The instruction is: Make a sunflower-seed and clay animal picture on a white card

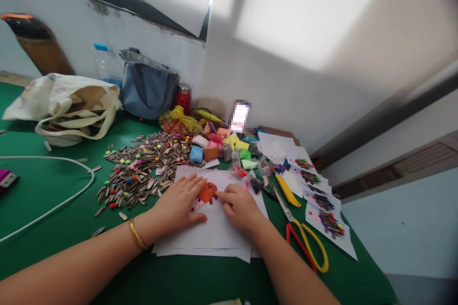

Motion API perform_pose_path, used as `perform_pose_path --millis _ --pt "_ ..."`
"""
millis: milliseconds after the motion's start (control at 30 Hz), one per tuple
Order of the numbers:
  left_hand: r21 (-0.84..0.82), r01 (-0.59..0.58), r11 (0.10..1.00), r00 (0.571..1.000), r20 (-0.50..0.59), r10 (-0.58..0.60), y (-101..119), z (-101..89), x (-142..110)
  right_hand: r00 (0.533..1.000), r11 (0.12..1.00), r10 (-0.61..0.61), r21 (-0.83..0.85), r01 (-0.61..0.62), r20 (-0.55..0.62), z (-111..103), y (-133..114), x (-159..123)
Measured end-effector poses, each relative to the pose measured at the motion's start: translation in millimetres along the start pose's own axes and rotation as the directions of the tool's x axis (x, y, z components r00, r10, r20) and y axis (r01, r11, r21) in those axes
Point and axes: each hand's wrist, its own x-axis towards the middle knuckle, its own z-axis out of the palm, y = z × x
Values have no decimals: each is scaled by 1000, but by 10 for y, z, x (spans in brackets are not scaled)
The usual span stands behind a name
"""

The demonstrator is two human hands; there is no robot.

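My left hand (182, 200) lies flat on a stack of white paper (203, 238), fingers stretched out beside a small orange and pink clay figure (207, 192). The figure has dark dots on its pink part and brownish pieces along its lower edge. At its right edge the index finger of my right hand (239, 207) presses down, the other fingers curled in with nothing visible in them. Left of the paper spreads a heap of striped sunflower seeds (143, 164) mixed with small coloured balls. Lumps of coloured modelling clay (211, 153) sit behind the paper.
Scissors (291, 219) and a yellow utility knife (288, 190) lie at right, near several papers bearing seed-covered figures (331, 224). A phone (239, 115) leans at the back. Bags (146, 86), a red flask (183, 100) and a white cable (71, 195) are left.
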Motion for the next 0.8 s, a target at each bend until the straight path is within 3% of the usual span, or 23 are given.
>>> perform_pose_path --millis 400,800 --pt "0 -5 1000 1000 -17 5 5 10 -7 998 998 -55 -8 55 -33 -4 34 -7" --pt "2 3 1000 1000 1 -3 13 -17 -6 983 980 -173 -94 178 56 -8 -48 -26"
